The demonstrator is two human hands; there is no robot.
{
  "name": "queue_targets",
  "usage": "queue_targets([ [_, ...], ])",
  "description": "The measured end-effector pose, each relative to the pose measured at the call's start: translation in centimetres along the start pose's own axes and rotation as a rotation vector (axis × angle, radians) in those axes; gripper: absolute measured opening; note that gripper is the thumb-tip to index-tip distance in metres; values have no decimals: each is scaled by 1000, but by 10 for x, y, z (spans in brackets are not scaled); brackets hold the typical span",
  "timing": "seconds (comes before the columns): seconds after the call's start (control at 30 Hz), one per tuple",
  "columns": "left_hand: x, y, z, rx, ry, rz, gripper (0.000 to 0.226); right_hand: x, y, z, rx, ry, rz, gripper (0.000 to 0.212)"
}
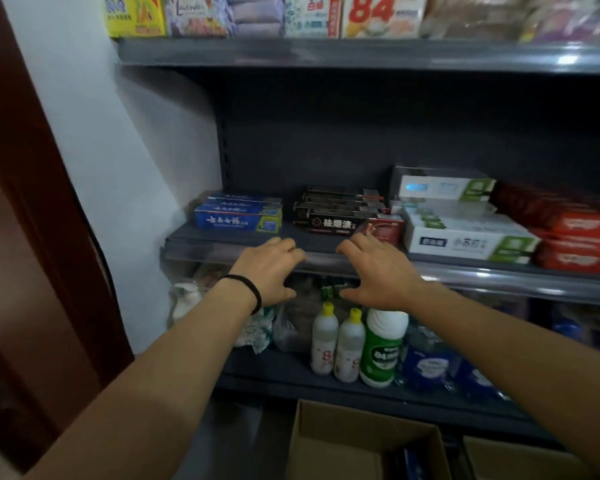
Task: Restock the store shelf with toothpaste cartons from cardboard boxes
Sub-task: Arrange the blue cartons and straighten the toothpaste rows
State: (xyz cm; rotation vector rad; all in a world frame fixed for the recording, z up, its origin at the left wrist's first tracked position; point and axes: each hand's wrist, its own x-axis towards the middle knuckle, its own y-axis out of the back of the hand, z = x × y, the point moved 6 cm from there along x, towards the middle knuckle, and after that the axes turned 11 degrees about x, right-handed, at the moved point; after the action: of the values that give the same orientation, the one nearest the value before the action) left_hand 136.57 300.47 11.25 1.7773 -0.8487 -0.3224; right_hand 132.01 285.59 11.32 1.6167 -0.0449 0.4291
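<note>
Toothpaste cartons [238, 213] lie stacked in rows on the middle shelf [312, 242]. Left hand [267, 271] and right hand [378, 275] hover at its edge, fingers spread, each grip empty. Judged light, stiff, crushable; best held by the long sides.

Both forearms bare — no sleeves in view. Left hand [269, 271]: thin black elastic band [246, 287] around the wrist. Right hand [378, 273]: nothing worn — no ring, watch or glove.
</note>
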Motion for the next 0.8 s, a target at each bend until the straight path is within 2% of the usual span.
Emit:
queue_targets([
  [0.37,-35,-20,162,-85,-156,-12,51,-163,-38,47,-9,-151,-64,62],
  [0.57,-41,-81,259,-135,-356,-125,59,-236,-96,80,47,-249,-160,68],
  [0.8,-27,-166,351,-116,-618,-276,55,-271,-167,129,96,-348,-250,66],
])
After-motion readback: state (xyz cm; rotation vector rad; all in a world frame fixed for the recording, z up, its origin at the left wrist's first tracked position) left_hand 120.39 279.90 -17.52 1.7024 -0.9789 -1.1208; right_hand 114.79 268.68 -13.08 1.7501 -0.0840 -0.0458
